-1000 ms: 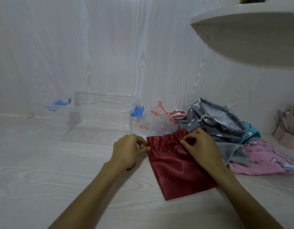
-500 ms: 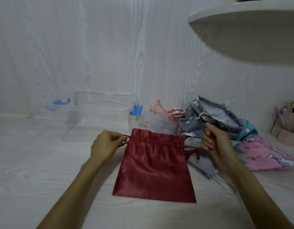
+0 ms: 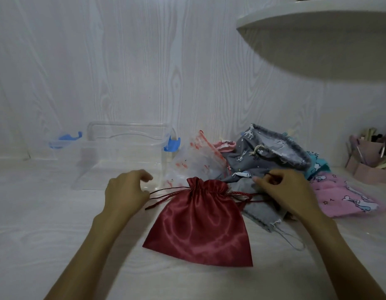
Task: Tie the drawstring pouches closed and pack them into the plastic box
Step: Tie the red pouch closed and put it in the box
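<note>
Clear plastic box (image 3: 122,156) with blue clips stands open at the back left of the pale wooden table (image 3: 36,224), near the wall. Just in front of it the left hand (image 3: 126,193) curls its fingers round the dark red cord (image 3: 166,190) coming out of the red satin pouch (image 3: 200,226), whose neck is gathered tight. On the pouch's other side the right hand (image 3: 285,191) pinches the opposite cord end. Behind it lies a heap of patterned pouches (image 3: 274,156), grey, pink and teal.
</note>
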The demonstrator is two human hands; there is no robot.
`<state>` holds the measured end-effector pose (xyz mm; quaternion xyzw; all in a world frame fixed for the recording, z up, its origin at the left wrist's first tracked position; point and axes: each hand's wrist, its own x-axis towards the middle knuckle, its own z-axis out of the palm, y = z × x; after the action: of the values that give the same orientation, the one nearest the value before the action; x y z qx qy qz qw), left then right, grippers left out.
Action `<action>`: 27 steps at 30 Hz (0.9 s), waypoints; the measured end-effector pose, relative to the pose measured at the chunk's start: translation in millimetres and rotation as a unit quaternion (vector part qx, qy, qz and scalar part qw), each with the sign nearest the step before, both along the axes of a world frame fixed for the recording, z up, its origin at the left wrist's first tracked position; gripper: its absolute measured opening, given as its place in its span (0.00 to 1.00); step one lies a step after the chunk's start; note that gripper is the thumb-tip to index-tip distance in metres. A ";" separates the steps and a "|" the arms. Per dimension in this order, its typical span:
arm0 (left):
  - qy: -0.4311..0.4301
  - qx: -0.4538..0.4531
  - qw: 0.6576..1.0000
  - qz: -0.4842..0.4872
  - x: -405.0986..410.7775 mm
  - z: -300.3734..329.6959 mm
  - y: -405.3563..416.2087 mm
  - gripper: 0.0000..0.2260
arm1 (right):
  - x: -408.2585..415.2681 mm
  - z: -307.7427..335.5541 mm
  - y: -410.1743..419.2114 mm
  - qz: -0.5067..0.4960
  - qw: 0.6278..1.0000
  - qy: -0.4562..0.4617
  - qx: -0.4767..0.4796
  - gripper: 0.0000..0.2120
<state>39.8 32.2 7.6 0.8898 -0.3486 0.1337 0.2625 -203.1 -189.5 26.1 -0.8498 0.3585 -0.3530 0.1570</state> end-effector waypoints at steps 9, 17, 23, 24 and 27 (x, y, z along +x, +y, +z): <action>0.016 0.034 0.985 -0.167 -25.4 -14.0 -29.8 0.15 | -7.1 24.2 9.7 -0.010 0.992 -0.027 -0.122 0.08; -0.046 0.066 0.981 -0.175 -16.0 -23.0 -39.2 0.14 | 9.4 -0.6 7.4 0.161 0.966 0.199 -0.039 0.21; -0.074 0.046 0.982 -0.167 -19.0 -18.4 -36.9 0.10 | 22.4 -18.3 5.1 0.187 0.966 0.171 -0.043 0.11; -0.073 0.045 0.983 -0.164 -19.9 -17.5 -35.8 0.10 | 25.4 -20.9 6.5 0.183 0.966 0.175 -0.055 0.10; -0.064 0.029 0.986 -0.153 -18.9 -15.5 -31.8 0.08 | 30.8 -26.5 5.7 0.165 0.970 0.166 -0.071 0.09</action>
<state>20.8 0.4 -7.9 0.8230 -0.5003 0.1381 0.2308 -172.3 -183.8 -0.4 -0.9529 0.2082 -0.2011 0.0906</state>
